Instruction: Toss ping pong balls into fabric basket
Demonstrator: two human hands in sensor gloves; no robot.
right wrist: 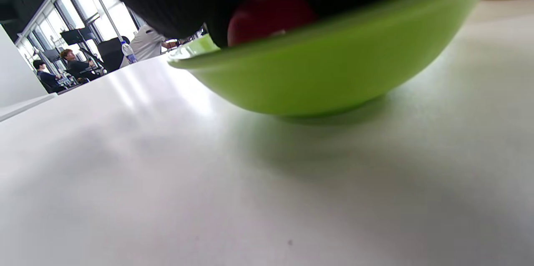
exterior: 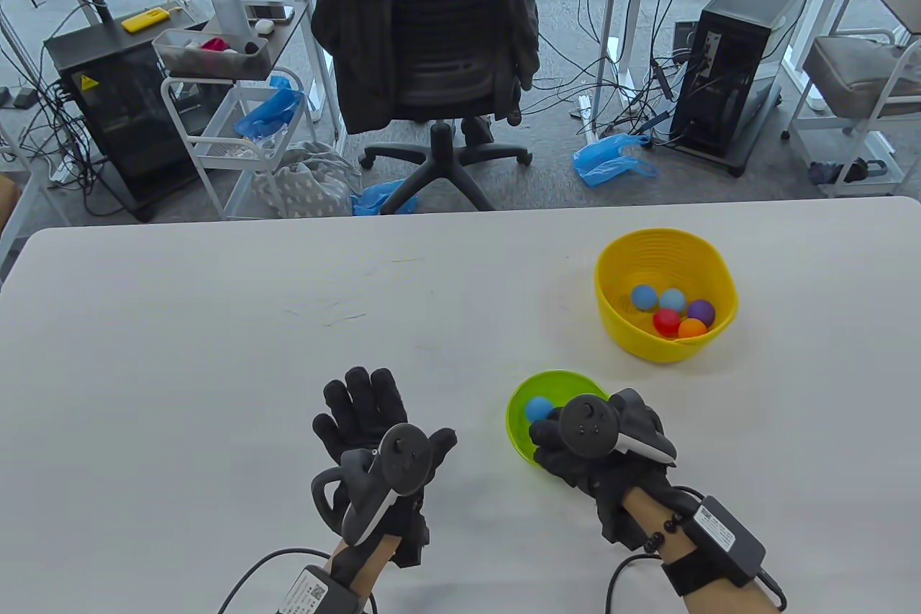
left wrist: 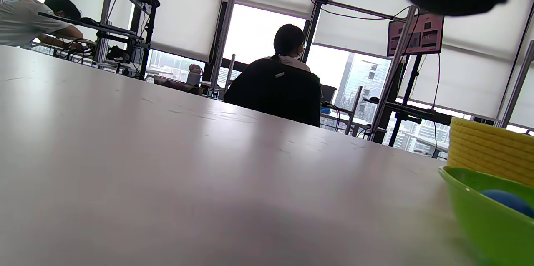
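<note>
Pickup step, by the look of it. Right hand [exterior: 575, 452] is down in the green bowl [exterior: 519, 407], fingers dipped over its near rim. Right wrist view shows gloved fingers [right wrist: 175, 3] closed around a red ball [right wrist: 267, 18] just above the bowl's edge; grip seems made or nearly made, though the far side of the ball is hidden, so how firm the hold is cannot be told.

One blue ball [exterior: 538, 409] sits in the green bowl just left of the right hand's fingers, apparently untouched.

Yellow basket [exterior: 665, 294] stands beyond the right hand and a little to its right, well apart from the green bowl. Five balls lie in it already: two blue, one red, one purple, one orange. Task looks well along, with at least these two balls left.

Left hand [exterior: 374, 438] rests idle on the white table [exterior: 180, 355], to the left of the right hand, fingers spread wide, holding nothing.

Next move, as judged: lift the red ball clear of the bowl rim without tipping the bowl, then swing forward and to the right and release toward the basket. Light ball, likely to bounce; a soft, low arc aimed at the basket's middle should keep it from hopping out or knocking others.
</note>
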